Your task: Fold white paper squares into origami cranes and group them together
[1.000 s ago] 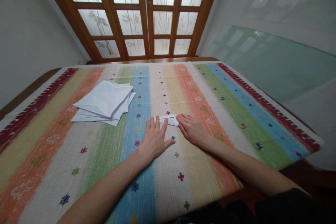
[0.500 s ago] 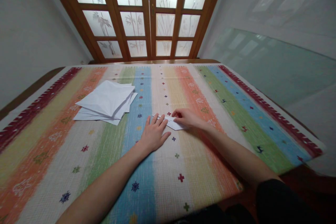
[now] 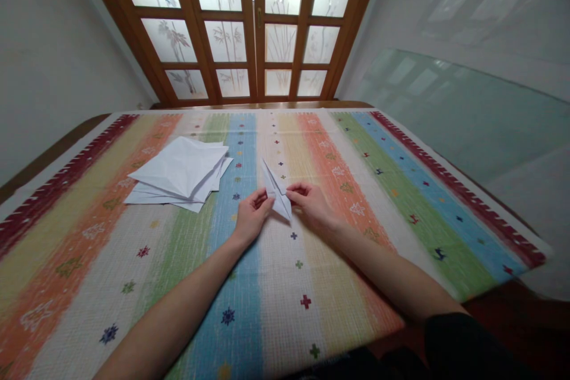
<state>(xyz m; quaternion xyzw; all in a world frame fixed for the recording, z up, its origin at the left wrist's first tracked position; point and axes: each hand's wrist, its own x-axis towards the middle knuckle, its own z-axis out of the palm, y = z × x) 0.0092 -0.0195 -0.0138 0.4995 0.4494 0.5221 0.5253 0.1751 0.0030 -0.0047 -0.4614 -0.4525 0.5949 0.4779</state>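
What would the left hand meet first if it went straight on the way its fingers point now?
The left hand pinches the folded white paper, so that comes first; pushed on, it would probably meet the right hand next, though depth is unclear.

No legible text, label, brand, number or sign found. Blank white on paper [image 3: 276,193] pinched between left hand [image 3: 250,214] and right hand [image 3: 312,202]. Blank also on sheets [image 3: 180,169] left of left hand. Only woven motifs, no characters, on cloth [image 3: 338,237] under hands.
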